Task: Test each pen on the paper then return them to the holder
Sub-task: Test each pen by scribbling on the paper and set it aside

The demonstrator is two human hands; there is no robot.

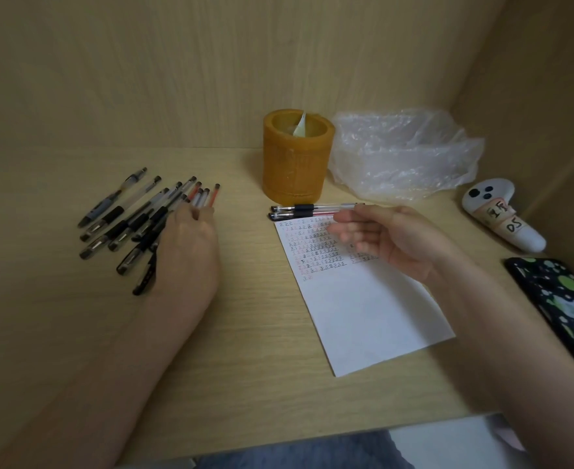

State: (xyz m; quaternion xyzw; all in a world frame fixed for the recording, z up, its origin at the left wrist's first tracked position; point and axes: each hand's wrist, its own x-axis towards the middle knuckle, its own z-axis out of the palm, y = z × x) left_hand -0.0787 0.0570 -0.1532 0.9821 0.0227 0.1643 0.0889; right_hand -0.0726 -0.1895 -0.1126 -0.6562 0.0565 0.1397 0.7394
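Observation:
A pile of several pens (136, 214), mostly black-capped and a few red, lies on the desk at the left. My left hand (191, 245) lies over the pile's right side, its fingers curled round pens there. Two more pens (307, 211) lie side by side just above the paper (363, 309), a white sheet with rows of small written marks at its top. My right hand (383, 238) hovers over the sheet's top right, fingers relaxed and holding nothing, its fingertips at those two pens' right ends. The orange-brown cylindrical holder (294, 164) stands behind them with no pens in it.
A folded paper scrap (301, 126) sticks up inside the holder. A crumpled clear plastic bag (404, 154) sits right of it. A white controller (502, 214) and a phone in a dark patterned case (563, 306) lie at the right. Wooden walls close the back and right.

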